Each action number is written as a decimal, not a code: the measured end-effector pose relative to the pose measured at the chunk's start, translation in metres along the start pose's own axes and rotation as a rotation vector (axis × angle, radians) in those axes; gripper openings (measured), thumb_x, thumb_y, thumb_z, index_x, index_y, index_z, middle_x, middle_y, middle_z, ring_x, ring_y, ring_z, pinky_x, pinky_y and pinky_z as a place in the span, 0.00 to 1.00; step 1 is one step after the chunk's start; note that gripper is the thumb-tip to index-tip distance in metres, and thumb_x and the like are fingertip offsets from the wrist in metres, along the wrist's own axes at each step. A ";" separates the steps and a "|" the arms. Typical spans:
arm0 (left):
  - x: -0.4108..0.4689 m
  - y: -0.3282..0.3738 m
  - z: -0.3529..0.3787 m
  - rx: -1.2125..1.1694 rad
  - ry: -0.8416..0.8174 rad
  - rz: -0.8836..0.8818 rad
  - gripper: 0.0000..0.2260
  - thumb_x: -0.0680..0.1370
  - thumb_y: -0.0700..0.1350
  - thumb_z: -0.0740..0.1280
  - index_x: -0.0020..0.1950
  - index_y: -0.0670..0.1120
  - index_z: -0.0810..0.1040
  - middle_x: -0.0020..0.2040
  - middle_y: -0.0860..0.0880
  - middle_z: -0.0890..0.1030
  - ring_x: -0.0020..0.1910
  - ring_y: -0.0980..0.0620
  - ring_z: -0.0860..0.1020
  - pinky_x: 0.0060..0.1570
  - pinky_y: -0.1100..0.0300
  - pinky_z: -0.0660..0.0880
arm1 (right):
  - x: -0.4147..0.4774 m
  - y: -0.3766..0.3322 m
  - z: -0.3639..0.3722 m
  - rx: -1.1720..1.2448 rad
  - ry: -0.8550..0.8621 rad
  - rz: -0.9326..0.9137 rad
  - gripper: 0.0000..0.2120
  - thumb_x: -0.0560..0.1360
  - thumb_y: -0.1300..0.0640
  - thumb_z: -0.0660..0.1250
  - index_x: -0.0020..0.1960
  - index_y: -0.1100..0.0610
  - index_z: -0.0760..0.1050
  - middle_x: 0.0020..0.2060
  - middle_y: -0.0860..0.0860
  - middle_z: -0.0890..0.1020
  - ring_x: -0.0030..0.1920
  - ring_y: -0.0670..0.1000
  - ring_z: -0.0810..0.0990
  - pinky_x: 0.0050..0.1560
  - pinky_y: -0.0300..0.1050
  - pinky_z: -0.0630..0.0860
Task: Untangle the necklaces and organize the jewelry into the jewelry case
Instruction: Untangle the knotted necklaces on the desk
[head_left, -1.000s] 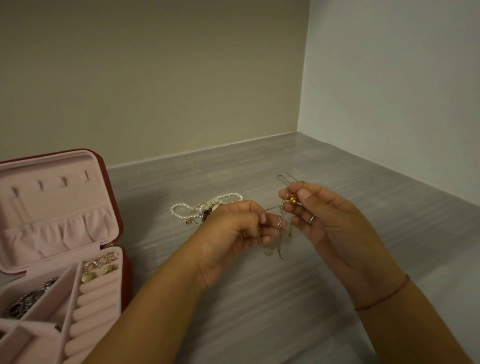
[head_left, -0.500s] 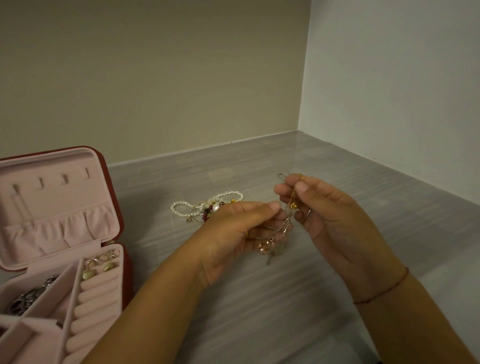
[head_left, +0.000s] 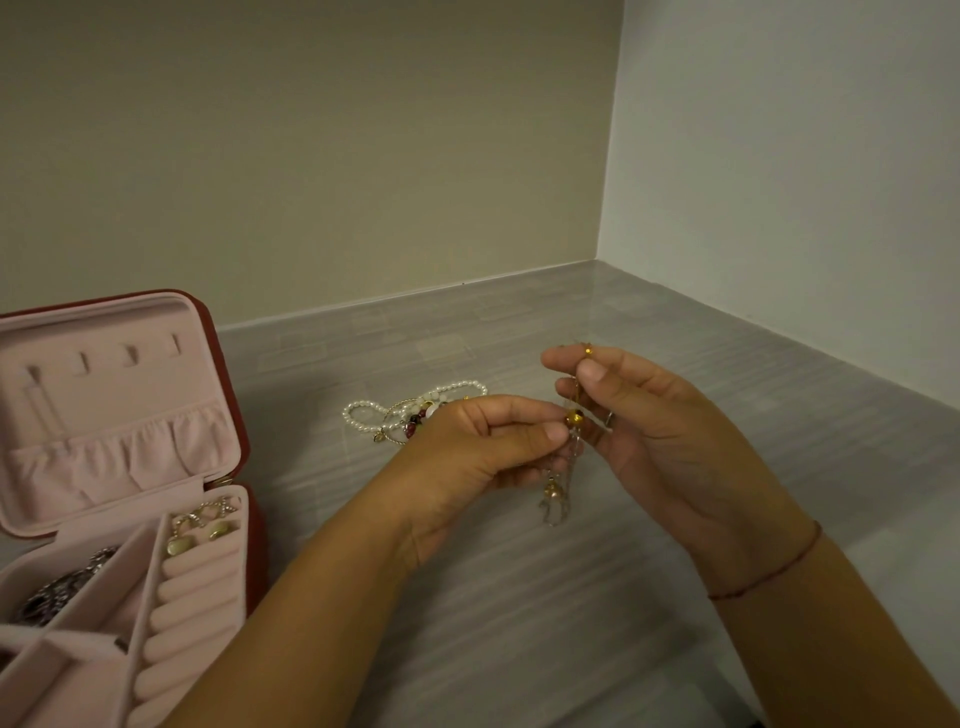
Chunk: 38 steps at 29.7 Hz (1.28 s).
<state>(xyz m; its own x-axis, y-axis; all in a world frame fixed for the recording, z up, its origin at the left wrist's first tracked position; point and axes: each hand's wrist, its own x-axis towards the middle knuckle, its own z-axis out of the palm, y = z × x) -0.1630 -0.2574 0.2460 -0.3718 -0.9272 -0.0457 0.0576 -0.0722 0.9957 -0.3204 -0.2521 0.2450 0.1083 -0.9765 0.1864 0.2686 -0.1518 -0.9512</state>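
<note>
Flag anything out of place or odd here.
A tangled heap of white pearl strands and gold chains lies loose on the grey table, outside the open pink-lined jewelry case. Nothing looks spilled or damaged.

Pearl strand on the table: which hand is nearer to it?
Left. The left hand, pinching the chain, is just right of the pearl strand; the right hand holds the chain farther right, beyond the left.

No readable text, labels, brands, numbers or signs anywhere in view.
</note>
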 end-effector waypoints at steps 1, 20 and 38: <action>0.000 0.000 0.000 0.005 0.005 0.000 0.08 0.69 0.41 0.71 0.47 0.43 0.83 0.40 0.48 0.85 0.40 0.56 0.82 0.44 0.64 0.77 | 0.000 0.001 0.000 0.009 0.006 -0.001 0.11 0.66 0.52 0.68 0.46 0.51 0.84 0.49 0.48 0.82 0.51 0.46 0.76 0.59 0.49 0.68; 0.005 -0.008 -0.002 0.134 0.034 -0.101 0.12 0.80 0.45 0.62 0.37 0.45 0.75 0.42 0.44 0.79 0.41 0.54 0.77 0.43 0.60 0.74 | -0.009 0.021 0.000 -0.081 0.108 0.091 0.07 0.79 0.62 0.59 0.46 0.59 0.76 0.36 0.53 0.81 0.33 0.49 0.80 0.33 0.44 0.76; 0.009 -0.002 -0.006 -0.162 0.142 -0.149 0.22 0.80 0.44 0.59 0.25 0.46 0.70 0.36 0.41 0.82 0.30 0.48 0.80 0.33 0.59 0.78 | -0.010 0.037 -0.013 0.144 -0.014 0.134 0.16 0.62 0.65 0.71 0.50 0.62 0.81 0.40 0.58 0.83 0.43 0.53 0.83 0.40 0.39 0.78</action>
<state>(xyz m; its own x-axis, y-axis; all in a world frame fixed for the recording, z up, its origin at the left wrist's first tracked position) -0.1611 -0.2674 0.2426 -0.2538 -0.9435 -0.2130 0.1643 -0.2590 0.9518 -0.3238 -0.2496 0.2043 0.1658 -0.9840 0.0649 0.3848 0.0039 -0.9230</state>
